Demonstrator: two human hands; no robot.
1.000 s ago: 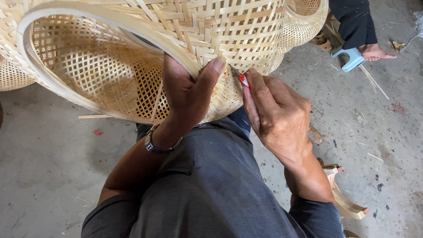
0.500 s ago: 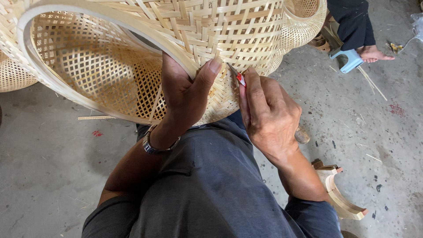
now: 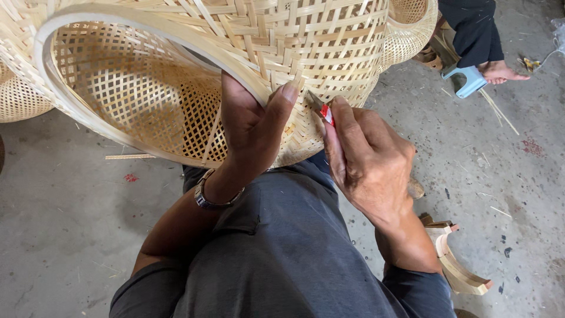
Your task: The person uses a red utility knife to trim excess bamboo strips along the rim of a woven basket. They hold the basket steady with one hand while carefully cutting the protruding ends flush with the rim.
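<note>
Knife (image 3: 322, 109) in right hand (image 3: 368, 162) points up-left at basket (image 3: 306, 41).

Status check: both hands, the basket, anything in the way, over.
Left hand grips woven basket at its rim. Right hand holds small red-handled blade, tip against the weave. Nothing between hands and basket; another person's foot well off.

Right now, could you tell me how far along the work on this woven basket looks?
The woven basket looks largely done: its walls are fully plaited and a smooth rim band is fitted round the mouth. In hand is detail work: the left hand grips the rim, and the right hand presses a small red-handled blade against the weave. A strip end pokes out by the left thumb, so some trimming seems left; how much is unclear.
</note>
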